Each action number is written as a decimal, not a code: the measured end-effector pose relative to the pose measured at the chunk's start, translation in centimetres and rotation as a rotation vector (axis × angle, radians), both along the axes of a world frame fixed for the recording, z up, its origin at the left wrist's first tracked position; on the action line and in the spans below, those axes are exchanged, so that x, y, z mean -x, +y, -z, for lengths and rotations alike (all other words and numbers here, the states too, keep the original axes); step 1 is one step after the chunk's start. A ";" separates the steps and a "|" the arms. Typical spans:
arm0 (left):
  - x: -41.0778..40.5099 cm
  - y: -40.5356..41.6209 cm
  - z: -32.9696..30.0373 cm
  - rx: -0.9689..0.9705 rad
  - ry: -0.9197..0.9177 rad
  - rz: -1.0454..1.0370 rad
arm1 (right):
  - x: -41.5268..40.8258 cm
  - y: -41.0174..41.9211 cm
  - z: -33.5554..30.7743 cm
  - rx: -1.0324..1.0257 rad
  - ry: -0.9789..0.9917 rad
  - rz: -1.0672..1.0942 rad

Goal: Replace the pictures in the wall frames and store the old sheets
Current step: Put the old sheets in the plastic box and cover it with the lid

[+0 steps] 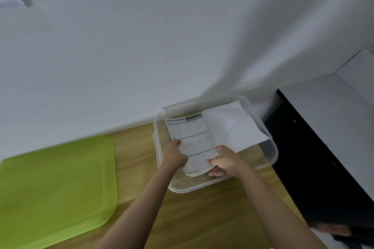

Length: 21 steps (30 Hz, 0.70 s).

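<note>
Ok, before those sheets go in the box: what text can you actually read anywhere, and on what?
"SPECIFICATION": heading at the top of the printed sheet that both hands hold over the clear box.
Table rows beneath that heading: too small and blurred to read.
White sheet beside it: no print visible.
Green lid: no text.

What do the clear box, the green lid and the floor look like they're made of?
Clear box: see-through plastic, seemingly glossy; the floor shows through its walls. Green lid: translucent lime plastic, smooth, rounded corners. Floor: wood-look planks, grain visible; wood or laminate, cannot tell.
</note>
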<state>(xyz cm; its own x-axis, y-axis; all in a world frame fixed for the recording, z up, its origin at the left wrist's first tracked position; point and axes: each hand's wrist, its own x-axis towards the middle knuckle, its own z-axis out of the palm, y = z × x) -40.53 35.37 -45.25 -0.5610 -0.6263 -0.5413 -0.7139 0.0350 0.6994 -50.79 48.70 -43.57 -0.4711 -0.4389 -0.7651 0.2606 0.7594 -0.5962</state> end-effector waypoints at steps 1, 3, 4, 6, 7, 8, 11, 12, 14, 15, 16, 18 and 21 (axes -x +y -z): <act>0.0 0.1 0.1 0.000 -0.011 0.002 | 0.2 0.0 -0.1 -0.019 -0.020 -0.023; 0.1 0.2 0.3 0.004 -0.022 -0.004 | 0.4 -0.2 -0.4 -0.045 -0.062 -0.055; 0.1 0.3 0.4 0.001 -0.025 -0.004 | 0.5 -0.1 -0.5 -0.057 -0.067 -0.080; 0.1 0.3 0.5 -0.007 -0.032 -0.004 | 0.7 0.0 -0.6 -0.072 -0.060 -0.132; 0.1 0.4 0.4 -0.014 -0.034 -0.007 | 0.7 0.1 -0.7 -0.068 -0.053 -0.142; 0.1 0.4 0.4 -0.019 -0.034 -0.009 | 0.6 0.2 -0.7 -0.056 -0.044 -0.136; -0.1 0.5 0.0 -0.024 -0.022 -0.006 | 0.4 0.5 -0.5 0.021 0.049 -0.065; -0.2 0.6 -0.3 -0.020 -0.012 -0.007 | 0.3 0.6 -0.4 0.058 0.102 -0.039; -0.4 0.9 -0.7 0.024 0.011 0.001 | 0.0 0.9 -0.5 0.120 0.210 -0.007; -0.6 1.1 -1.1 0.059 0.029 0.004 | -0.2 1.0 -0.6 0.146 0.259 0.008; -0.9 1.4 -1.4 0.094 0.056 0.005 | -0.4 1.2 -0.7 0.172 0.298 0.024; -1.6 1.9 -2.2 0.148 0.125 -0.003 | -1.0 1.6 -0.8 0.227 0.353 0.056; -3.3 2.6 -3.3 0.192 0.218 -0.040 | -2.4 1.9 -1.2 0.301 0.402 0.079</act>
